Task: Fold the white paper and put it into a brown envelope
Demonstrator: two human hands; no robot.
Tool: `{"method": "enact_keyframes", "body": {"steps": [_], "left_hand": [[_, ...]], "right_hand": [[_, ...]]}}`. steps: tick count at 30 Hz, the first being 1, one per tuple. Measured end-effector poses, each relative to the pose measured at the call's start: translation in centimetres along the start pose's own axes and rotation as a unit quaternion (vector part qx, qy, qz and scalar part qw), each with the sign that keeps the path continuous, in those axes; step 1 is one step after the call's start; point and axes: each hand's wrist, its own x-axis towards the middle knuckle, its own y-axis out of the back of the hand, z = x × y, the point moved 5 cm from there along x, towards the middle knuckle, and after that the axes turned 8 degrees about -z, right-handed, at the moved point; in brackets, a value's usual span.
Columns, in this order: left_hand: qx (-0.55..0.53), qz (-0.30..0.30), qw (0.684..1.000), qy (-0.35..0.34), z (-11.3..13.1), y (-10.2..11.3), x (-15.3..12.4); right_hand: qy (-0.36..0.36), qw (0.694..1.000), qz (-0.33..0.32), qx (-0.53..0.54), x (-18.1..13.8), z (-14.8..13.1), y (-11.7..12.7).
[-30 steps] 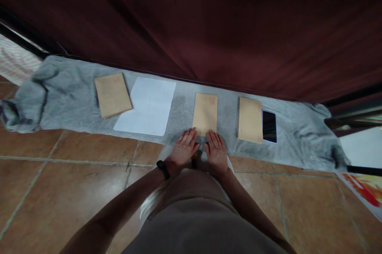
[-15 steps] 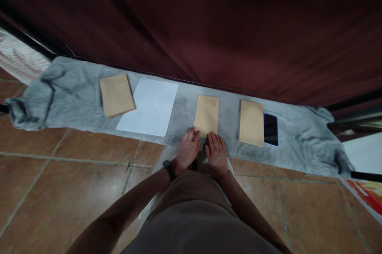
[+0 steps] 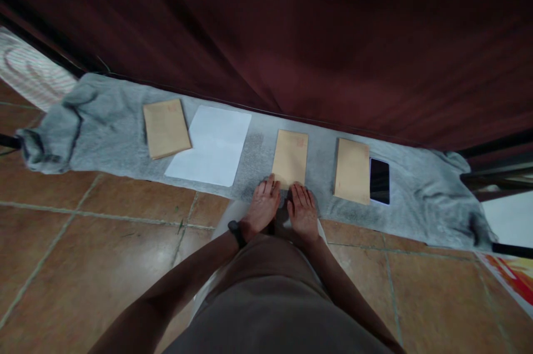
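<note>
A brown paper envelope [image 3: 290,155] with small red print in its far right corner lies flat on a grey cloth in front of me. My left hand [image 3: 264,204], a dark band on its wrist, rests at the envelope's near left corner with fingers stretched out. Beside it, my right hand [image 3: 303,211] lies with its fingertips on the near right corner, fingers extended too. Neither hand is wrapped round anything. To the right is a stack of brown envelopes [image 3: 352,171]; on the left, another envelope stack [image 3: 166,129] overlaps the edge of a white sheet [image 3: 210,146].
The grey cloth [image 3: 112,126] covers a long, narrow surface, bunched at both ends. A phone [image 3: 379,181] with a dark screen lies against the right stack. Dark red fabric [image 3: 300,38] hangs along the far side. Tiled floor [image 3: 133,254] shows on my side.
The view has shifted slightly. My left fingers lie a little straighter at the envelope's edge; the right hand and the envelopes stay in place.
</note>
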Motion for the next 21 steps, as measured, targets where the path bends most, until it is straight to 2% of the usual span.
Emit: {"method": "enact_keyframes", "body": {"steps": [5,11,17,21], "left_hand": [[-0.107,0.034,0.993,0.041,-1.3,0.4,0.9],[-0.151,0.047,0.986,0.053,-1.9,0.3,1.8],[-0.159,0.039,0.982,0.094,-2.3,0.1,2.6],[-0.249,0.019,0.959,0.134,-2.7,0.1,3.2]], "right_hand": [[-0.001,1.0,0.005,-0.003,0.0,0.0,0.0],[-0.007,1.0,0.008,0.0,0.1,0.0,0.1],[-0.015,1.0,0.007,0.003,0.1,-0.1,0.2],[-0.014,1.0,0.006,0.001,0.1,-0.1,0.1]]}}
